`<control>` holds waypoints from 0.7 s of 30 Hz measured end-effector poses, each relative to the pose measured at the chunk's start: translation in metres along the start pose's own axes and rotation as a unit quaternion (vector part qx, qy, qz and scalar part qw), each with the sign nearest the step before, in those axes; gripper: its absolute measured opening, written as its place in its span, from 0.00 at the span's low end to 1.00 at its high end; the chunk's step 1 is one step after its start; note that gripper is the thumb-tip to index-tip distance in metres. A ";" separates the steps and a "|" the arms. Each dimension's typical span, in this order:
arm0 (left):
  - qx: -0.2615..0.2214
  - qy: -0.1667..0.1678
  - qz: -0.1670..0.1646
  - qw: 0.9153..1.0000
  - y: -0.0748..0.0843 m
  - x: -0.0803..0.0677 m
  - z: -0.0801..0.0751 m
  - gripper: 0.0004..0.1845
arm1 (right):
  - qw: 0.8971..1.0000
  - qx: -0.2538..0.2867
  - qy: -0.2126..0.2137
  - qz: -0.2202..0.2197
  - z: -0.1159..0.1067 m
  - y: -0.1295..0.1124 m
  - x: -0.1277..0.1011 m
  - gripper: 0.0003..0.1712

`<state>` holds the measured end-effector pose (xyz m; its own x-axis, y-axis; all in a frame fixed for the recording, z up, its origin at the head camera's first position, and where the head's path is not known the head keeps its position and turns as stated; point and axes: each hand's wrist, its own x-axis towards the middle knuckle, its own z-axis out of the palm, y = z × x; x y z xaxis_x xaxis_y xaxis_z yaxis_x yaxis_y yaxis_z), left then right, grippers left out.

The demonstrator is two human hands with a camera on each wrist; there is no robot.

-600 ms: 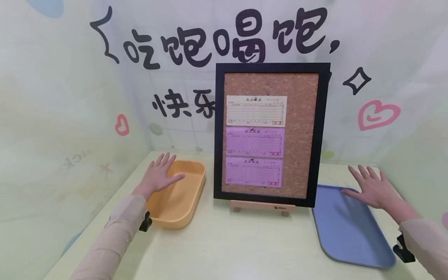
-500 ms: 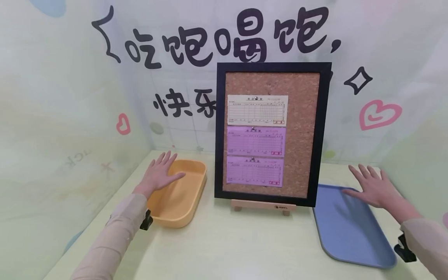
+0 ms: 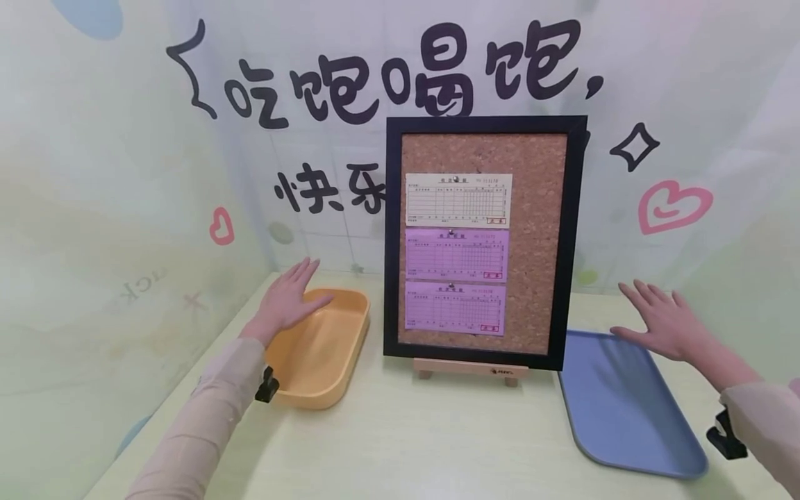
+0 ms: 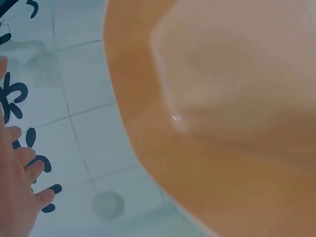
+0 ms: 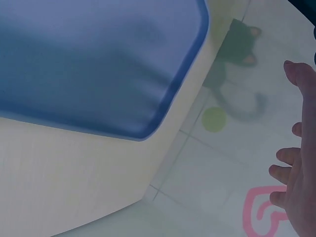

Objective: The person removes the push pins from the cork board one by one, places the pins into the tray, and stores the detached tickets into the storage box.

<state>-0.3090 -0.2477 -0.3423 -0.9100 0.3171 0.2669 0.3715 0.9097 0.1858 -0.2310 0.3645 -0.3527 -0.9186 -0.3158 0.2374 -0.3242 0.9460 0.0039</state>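
Left hand [image 3: 289, 298] hovers flat, fingers straight and spread, over the back left part of the orange bin [image 3: 325, 371], holding nothing; whether it touches the rim cannot be told; the bin sits near the counter's [image 3: 425, 444] left edge and looks empty in the left wrist view [image 4: 237, 148]. Right hand [image 3: 661, 321] likewise released, fingers splayed, above the far end of the blue tray [image 3: 625, 417], grasping nothing; tray lies at the counter's right edge, bare. Cork board [image 3: 537, 229] in a black frame stands upright on a wooden easel [image 3: 469, 369] at the counter's middle, toward the back edge, between bin and tray; three slips are pinned to it in a column: cream slip [image 3: 458, 200] on top, upper purple slip [image 3: 457, 255], lower purple slip [image 3: 455, 307]. Judged progress: nothing unpinned or moved yet; all slips on the board, both containers unfilled, so the handling seems at its very start.
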 end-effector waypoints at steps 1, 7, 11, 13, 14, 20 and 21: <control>-0.007 0.004 0.002 1.000 0.003 0.002 -0.001 0.45 | 1.000 0.003 0.005 -0.002 -0.001 0.000 0.000 0.50; -0.028 0.037 0.025 0.999 0.025 0.017 -0.007 0.45 | 1.000 0.010 0.021 -0.008 -0.008 -0.003 0.000 0.50; -0.040 0.069 0.050 0.996 0.040 0.027 -0.012 0.44 | 0.999 0.021 0.029 -0.012 -0.011 -0.004 0.002 0.49; -0.050 0.085 0.058 0.993 0.048 0.031 -0.014 0.44 | 0.999 0.023 0.033 -0.014 -0.014 -0.006 0.003 0.48; -0.055 0.091 0.061 0.992 0.052 0.034 -0.014 0.44 | 0.999 0.024 0.034 -0.015 -0.015 -0.006 0.003 0.48; -0.087 0.119 0.054 0.988 0.073 0.043 -0.017 0.44 | 0.998 0.021 0.046 -0.022 -0.019 -0.010 0.005 0.47; -0.096 0.127 0.050 0.986 0.076 0.045 -0.017 0.44 | 0.998 0.020 0.050 -0.023 -0.019 -0.010 0.005 0.47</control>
<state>-0.3183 -0.1691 -0.3000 -0.8007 0.3036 0.5164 0.5074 0.8020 0.3152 -0.2284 0.3550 -0.3331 -0.8756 -0.3489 0.3340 -0.3766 0.9261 -0.0201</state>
